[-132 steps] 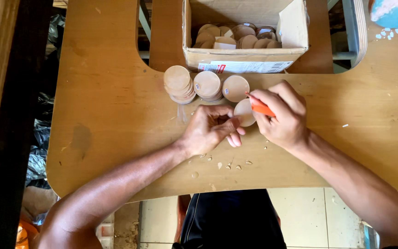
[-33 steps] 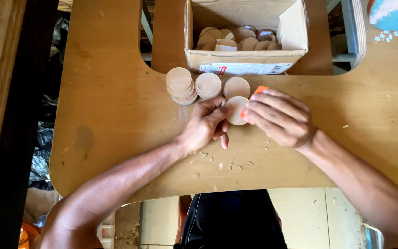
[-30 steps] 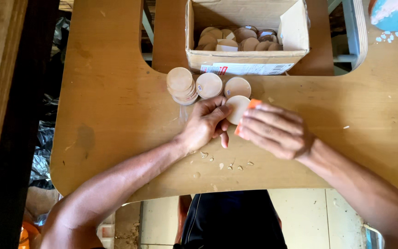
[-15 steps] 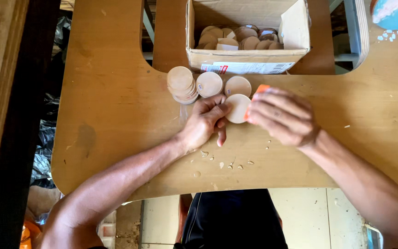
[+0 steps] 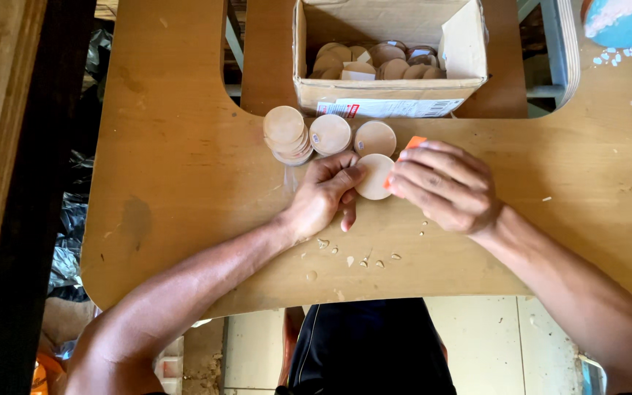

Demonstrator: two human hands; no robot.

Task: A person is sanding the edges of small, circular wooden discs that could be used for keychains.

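An open cardboard box (image 5: 389, 95) sits at the far edge of my desk (image 5: 184, 183) — a white label with a red patch on its near wall, wooden discs inside. My left hand (image 5: 323, 194) pins a round wooden disc (image 5: 374, 175) flat on the desk — no long axis. My right hand (image 5: 440, 183) has its grip closed around an orange tool (image 5: 411, 144) at the disc's rim.

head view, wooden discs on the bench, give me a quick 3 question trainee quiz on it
1. True or false: the left hand touches the wooden disc.
2. The orange tool is in which hand? A left, B right, C neither.
3. Fill in: more discs lie inside the cardboard ____.

Key: 1 true. 2 B, the right hand grips it at the disc's edge. 3 box, behind the stack of discs.
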